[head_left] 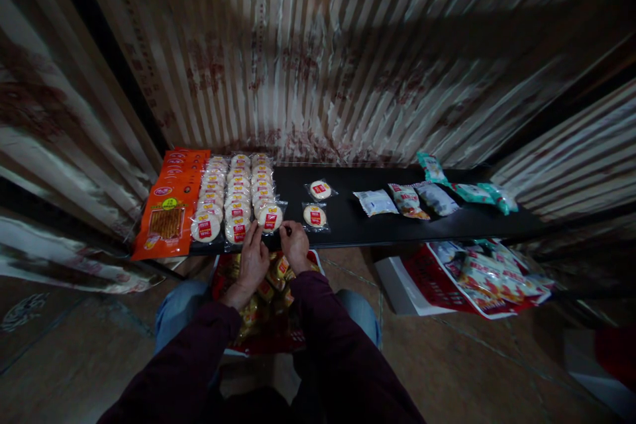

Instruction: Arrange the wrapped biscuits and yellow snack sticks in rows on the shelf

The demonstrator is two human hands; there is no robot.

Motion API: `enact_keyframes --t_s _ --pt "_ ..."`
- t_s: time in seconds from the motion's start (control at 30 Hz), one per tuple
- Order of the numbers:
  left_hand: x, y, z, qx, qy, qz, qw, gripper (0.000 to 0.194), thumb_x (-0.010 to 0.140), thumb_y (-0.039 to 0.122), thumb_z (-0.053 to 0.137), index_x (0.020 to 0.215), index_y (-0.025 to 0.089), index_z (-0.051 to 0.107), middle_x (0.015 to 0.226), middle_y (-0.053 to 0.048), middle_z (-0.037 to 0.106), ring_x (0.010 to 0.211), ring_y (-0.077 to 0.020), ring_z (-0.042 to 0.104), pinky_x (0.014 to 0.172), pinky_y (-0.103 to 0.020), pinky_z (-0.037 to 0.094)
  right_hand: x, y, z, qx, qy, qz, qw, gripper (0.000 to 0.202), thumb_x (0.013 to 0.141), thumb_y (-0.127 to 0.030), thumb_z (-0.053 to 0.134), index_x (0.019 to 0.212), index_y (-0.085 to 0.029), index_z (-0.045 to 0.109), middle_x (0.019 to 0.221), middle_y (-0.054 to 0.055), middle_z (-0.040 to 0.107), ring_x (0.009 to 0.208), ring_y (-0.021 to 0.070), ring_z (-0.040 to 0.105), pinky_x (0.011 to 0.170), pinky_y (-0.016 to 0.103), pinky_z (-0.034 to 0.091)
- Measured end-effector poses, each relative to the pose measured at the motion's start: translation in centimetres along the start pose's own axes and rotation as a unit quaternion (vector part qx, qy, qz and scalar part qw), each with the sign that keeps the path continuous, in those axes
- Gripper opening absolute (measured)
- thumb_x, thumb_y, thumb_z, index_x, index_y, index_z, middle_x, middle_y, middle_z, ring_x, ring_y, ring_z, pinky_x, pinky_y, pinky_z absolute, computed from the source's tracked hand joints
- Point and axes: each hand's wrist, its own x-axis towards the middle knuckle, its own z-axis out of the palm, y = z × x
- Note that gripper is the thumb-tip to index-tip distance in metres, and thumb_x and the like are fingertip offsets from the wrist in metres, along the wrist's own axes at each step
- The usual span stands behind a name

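Observation:
My left hand point(252, 265) is at the lower left edge of a wrapped round rice cracker point(271, 218), its fingers together on the clear wrapper. Curled at the lower right corner of the same packet, my right hand point(297, 246) has thumb and fingers pinched together. That cracker lies at the near end of the rightmost of three overlapping rows of wrapped crackers point(238, 202). Two more rice crackers lie apart to the right, one nearer point(315, 215) and one farther back point(320, 189).
An orange snack bag point(171, 209) lies at the left end of the black shelf point(342, 228). White packets point(376, 203) and green packets point(472, 193) are on its right half. Below are a red box point(268, 344) with gold packets and another red-and-white container point(422, 275). Pleated curtain stands behind.

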Motion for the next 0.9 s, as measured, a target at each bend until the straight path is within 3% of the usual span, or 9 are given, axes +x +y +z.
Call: enact_keyframes --t_s 0.53,0.9 --pt "-0.7 -0.6 0.5 0.014 -0.026 0.015 0.999 0.054 0.077 0.006 0.045 0.130 0.015 0.052 0.148 -0.012 0.040 0.139 -0.0239 0.033 0.116 -0.044 0.029 0.5 0.0 0.1 -0.057 -0.007 0.022 0.998 0.015 0.085 -0.026 0.055 0.091 -0.023 0.069 0.092 0.005 0.068 0.074 0.0156 0.061 0.065 0.025 0.041" --pt "-1.6 -0.8 0.9 0.084 -0.107 0.127 0.983 0.054 0.077 0.000 0.039 0.129 0.011 0.052 0.153 -0.016 0.029 0.145 -0.0275 0.015 0.115 -0.052 0.028 0.3 0.4 0.0 -0.031 -0.020 -0.003 0.999 0.018 0.085 -0.026 0.056 0.095 -0.023 0.070 0.096 0.005 0.068 0.080 0.0163 0.062 0.072 0.026 0.044"
